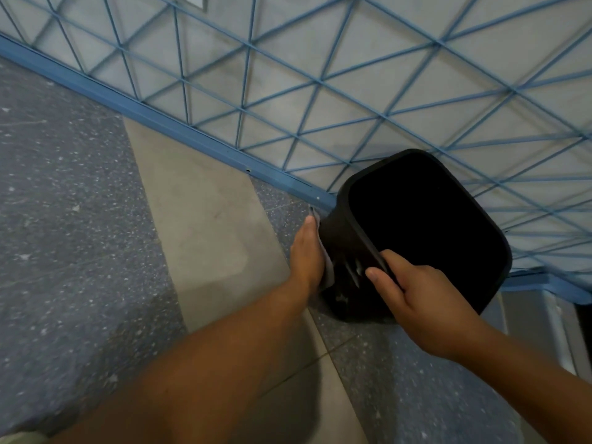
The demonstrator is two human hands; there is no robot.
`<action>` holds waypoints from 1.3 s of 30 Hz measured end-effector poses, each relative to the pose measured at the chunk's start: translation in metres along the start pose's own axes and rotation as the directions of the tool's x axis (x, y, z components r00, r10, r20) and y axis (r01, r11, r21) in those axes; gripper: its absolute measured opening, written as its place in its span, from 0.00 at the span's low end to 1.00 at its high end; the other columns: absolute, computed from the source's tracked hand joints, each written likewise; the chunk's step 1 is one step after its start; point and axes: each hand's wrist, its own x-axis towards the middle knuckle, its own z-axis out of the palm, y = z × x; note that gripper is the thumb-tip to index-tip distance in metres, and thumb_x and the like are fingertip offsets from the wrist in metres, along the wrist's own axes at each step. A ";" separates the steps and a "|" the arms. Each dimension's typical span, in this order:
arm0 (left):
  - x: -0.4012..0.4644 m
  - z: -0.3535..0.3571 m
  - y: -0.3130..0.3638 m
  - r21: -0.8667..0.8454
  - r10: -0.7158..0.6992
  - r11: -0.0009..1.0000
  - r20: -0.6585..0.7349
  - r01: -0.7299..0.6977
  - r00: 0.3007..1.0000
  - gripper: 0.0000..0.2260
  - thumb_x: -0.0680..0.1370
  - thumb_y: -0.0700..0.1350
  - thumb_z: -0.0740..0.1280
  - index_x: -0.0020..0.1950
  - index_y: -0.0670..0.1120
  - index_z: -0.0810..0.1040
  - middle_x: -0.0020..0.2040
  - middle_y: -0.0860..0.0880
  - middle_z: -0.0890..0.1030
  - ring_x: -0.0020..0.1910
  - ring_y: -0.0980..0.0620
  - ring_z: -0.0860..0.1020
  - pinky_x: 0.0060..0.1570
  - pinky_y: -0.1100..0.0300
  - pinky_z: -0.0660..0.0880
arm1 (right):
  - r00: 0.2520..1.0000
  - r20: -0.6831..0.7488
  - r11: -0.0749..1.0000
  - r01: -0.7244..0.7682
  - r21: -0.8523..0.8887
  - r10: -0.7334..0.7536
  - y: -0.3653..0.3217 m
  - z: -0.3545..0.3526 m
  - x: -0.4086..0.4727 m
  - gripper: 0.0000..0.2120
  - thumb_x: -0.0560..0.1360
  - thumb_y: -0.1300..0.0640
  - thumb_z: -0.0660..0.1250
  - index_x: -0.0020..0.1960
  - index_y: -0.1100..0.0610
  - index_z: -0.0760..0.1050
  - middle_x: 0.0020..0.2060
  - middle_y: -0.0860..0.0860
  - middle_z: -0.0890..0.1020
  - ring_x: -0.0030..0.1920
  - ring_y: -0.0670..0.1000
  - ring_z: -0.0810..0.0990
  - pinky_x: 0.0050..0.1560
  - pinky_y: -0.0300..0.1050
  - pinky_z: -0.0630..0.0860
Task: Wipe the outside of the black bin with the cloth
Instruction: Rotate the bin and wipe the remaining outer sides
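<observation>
Mid-wipe: left hand [306, 251] flat, presses cloth [327, 265] on bin [339, 238] side; right hand [413, 294] grips rim; next, likely turn the bin to an unwiped side.

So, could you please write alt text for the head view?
The left hand presses a cloth flat against the side of a black bin while the right hand grips its rim, beside a blue wire fence.

No legible text, label, brand, number or sign found on any surface in view.
</observation>
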 end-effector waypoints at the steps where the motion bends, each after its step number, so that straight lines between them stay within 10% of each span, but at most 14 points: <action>1: 0.001 0.003 0.002 -0.032 -0.047 0.998 -0.032 0.046 0.998 0.32 0.86 0.65 0.54 0.79 0.46 0.77 0.78 0.41 0.79 0.80 0.40 0.75 0.83 0.42 0.68 | 1.000 0.001 1.000 -0.003 0.001 0.003 0.000 0.000 0.000 0.19 0.74 0.34 0.47 0.47 0.45 0.70 0.29 0.48 0.77 0.30 0.44 0.77 0.29 0.46 0.75; 5: -0.026 0.014 -0.008 -0.024 0.107 0.994 -0.085 -0.109 0.991 0.38 0.81 0.69 0.50 0.82 0.48 0.73 0.81 0.44 0.74 0.84 0.44 0.69 0.86 0.41 0.62 | 1.000 0.011 1.000 -0.017 -0.001 0.017 0.001 0.001 0.001 0.20 0.74 0.34 0.47 0.47 0.46 0.70 0.30 0.50 0.77 0.29 0.45 0.77 0.31 0.51 0.76; 10: -0.001 0.012 -0.008 -0.138 -0.093 0.987 -0.107 0.078 0.990 0.31 0.88 0.63 0.51 0.83 0.45 0.71 0.83 0.42 0.73 0.83 0.43 0.71 0.86 0.44 0.63 | 1.000 0.010 0.999 -0.025 -0.023 0.026 -0.001 -0.001 0.000 0.18 0.76 0.36 0.49 0.47 0.47 0.70 0.30 0.49 0.77 0.29 0.45 0.76 0.32 0.53 0.76; 26: 0.003 0.007 -0.012 -0.235 -0.041 0.971 0.038 0.048 0.998 0.31 0.89 0.63 0.49 0.85 0.45 0.68 0.83 0.41 0.73 0.83 0.42 0.71 0.86 0.43 0.64 | 0.999 -0.007 0.998 -0.032 -0.049 0.031 -0.003 -0.001 -0.001 0.20 0.76 0.37 0.49 0.47 0.51 0.70 0.30 0.49 0.77 0.30 0.48 0.77 0.33 0.53 0.76; 39: -0.010 0.009 -0.032 -0.076 0.095 0.992 -0.048 -0.098 0.994 0.40 0.82 0.72 0.49 0.87 0.48 0.64 0.86 0.47 0.68 0.86 0.48 0.66 0.88 0.46 0.61 | 0.998 0.008 0.997 -0.060 -0.050 0.060 0.002 0.002 0.001 0.24 0.75 0.35 0.48 0.45 0.52 0.73 0.34 0.51 0.79 0.36 0.51 0.80 0.39 0.55 0.78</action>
